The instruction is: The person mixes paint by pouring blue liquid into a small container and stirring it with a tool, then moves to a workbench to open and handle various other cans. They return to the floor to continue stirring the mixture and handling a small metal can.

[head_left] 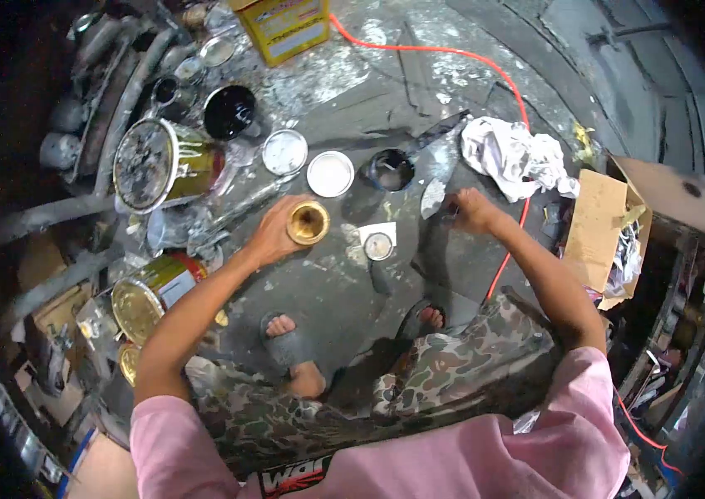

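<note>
My left hand (276, 231) is wrapped round a small open tin (308, 223) with a yellowish inside, held upright over the floor. My right hand (473, 209) is closed at the right; a flat pale-bladed scraper (433, 198) shows just left of its fingers, and its handle is hidden. Between the hands a small round tin (378, 246) rests on a white paper piece (386, 230). Farther ahead lie a white round lid (330, 174), a second lid (285, 152) and a dark open container (391, 170).
Paint cans (145, 166) and a black-filled pot (230, 112) stand at the left. A yellow thinner box (286, 32) is at the top. A red hose (452, 50) curves past a crumpled white cloth (506, 154). An open cardboard box (598, 224) is on the right.
</note>
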`<state>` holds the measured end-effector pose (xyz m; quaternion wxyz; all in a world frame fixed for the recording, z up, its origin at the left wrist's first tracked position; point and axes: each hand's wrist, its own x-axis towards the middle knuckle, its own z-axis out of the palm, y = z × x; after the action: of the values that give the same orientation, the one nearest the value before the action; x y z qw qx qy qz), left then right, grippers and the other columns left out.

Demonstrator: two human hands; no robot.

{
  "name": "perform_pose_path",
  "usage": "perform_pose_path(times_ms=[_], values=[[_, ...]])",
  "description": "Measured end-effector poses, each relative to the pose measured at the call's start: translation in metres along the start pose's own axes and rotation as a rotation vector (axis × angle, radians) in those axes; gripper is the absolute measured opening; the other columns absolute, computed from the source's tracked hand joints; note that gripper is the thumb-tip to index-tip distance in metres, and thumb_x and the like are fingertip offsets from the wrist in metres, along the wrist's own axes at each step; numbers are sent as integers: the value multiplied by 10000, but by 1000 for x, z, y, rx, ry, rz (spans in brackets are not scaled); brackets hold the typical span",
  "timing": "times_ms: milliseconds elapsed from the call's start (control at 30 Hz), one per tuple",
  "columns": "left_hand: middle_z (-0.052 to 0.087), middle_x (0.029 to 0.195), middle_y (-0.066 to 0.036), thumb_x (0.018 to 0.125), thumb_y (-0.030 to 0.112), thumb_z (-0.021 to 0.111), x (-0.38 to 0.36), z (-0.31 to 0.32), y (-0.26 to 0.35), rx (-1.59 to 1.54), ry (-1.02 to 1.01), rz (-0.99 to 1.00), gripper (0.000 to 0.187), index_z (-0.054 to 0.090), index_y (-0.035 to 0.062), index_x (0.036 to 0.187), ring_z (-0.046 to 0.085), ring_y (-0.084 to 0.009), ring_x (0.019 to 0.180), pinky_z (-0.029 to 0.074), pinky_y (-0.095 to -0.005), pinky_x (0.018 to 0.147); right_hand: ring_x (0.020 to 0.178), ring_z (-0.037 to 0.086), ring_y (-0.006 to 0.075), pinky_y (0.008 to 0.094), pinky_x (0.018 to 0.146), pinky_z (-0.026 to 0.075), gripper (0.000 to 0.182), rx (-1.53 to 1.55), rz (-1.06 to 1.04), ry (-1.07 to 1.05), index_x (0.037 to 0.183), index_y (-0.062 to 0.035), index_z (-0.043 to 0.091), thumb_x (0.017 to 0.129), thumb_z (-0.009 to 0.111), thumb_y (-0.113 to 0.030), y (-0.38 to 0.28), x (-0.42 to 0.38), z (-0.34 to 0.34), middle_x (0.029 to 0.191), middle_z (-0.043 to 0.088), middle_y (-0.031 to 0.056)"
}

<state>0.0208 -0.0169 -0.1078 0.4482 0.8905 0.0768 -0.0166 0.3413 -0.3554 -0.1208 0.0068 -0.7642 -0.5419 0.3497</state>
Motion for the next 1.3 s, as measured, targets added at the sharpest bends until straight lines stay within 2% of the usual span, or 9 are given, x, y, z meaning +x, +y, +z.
perform_pose_path(times_ms=[200,333,533,600,733,833,1033,1133,1300], values=[[532,1400,-182,707,267,889,-4,-32,16,-22,-160,-57,914,424,75,1470,523,-377,1300,437,-452,1099,727,681,274,401,683,534,291,81,264,393,931,-31,693,786,803,-258,26,-17,-92,810,705,152],[524,1389,-179,676,255,906,-14,-36,18,88,-157,-143,966,411,92,1489,523,-384,1294,439,-461,1092,719,561,152,338,668,485,606,582,146,566,979,29,678,777,844,-518,-60,-3,-127,762,617,49],[569,1353,-136,697,316,892,-2,-12,8,53,-114,-73,870,480,115,1437,563,-369,1238,471,-440,1044,689,590,274,399,650,477,410,340,-14,526,921,49,636,917,750,-344,-130,35,-133,803,623,190],[595,1312,-135,702,337,894,-2,-15,11,41,-96,-46,790,542,81,1362,560,-339,1242,441,-429,1070,727,621,364,450,659,481,269,222,-473,758,960,44,661,964,684,-224,-142,33,-135,860,623,234],[610,1338,-122,720,311,896,-1,-21,21,256,55,145,764,549,70,1355,613,-286,1186,485,-402,1026,848,653,400,451,734,527,194,324,-372,668,1046,11,707,955,666,-155,-147,10,-136,956,677,200],[673,1221,-91,727,195,896,6,-20,39,-162,7,-51,713,560,53,1338,637,-205,1134,479,-367,1023,884,650,407,444,767,537,167,250,-440,652,1018,18,699,958,651,-130,-143,6,-123,997,683,199],[664,1259,-99,719,197,901,15,-27,54,-123,-16,-6,743,550,47,1357,634,-213,1157,483,-369,1025,885,676,382,425,745,538,189,123,-329,649,1066,53,688,971,629,-99,-144,-9,-125,1081,698,179],[661,1272,-111,712,216,907,13,-29,57,-96,-13,53,764,545,42,1362,638,-237,1173,485,-378,1030,907,651,415,465,793,528,186,211,-437,622,1000,14,693,956,651,-161,-147,-1,-113,980,666,198],[654,1285,-127,680,223,922,7,-31,50,-71,45,-22,814,535,45,1373,630,-259,1193,481,-389,1043,930,667,370,425,786,547,224,18,-195,541,1055,28,707,993,615,-167,-153,-13,-134,1051,705,165]])
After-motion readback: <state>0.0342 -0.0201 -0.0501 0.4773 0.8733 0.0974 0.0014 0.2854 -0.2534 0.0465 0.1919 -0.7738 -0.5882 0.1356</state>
